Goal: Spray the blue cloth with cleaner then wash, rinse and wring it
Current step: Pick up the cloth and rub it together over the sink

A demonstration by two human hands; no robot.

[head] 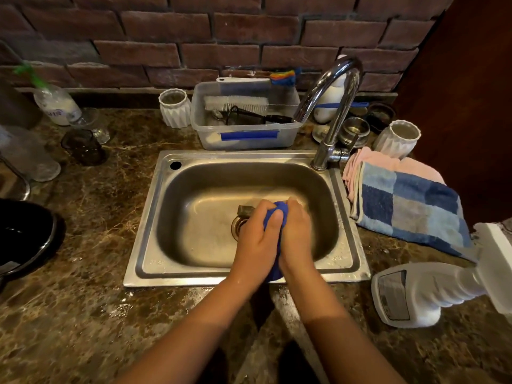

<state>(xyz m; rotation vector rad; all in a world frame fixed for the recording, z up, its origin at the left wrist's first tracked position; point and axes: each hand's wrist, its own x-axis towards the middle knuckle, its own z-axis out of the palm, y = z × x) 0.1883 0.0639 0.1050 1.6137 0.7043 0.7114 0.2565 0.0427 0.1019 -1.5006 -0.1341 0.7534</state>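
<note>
Head view: both hands over the steel sink [155, 217], clamped together on the blue cloth [279, 210]. Left hand [256, 236] wraps the cloth from the left, thumb lying across the top of it. Right hand [297, 234] grips it from the right, fingers curled over. Cloth is bunched into a tight wad between the palms, a bit sticking out at the top and a bit below the wrists near the sink's front rim. Hands sit just above the drain [238, 224]. Faucet [332, 106] at the back right corner, spout arching left; can't tell if water is running. White spray bottle [410, 292] lies on its side on the counter [83, 300], right of the sink. Checked blue towel [410, 206] just behind it, on a pink one [388, 164]. Clear plastic tub [249, 139] with brushes behind the sink.
</note>
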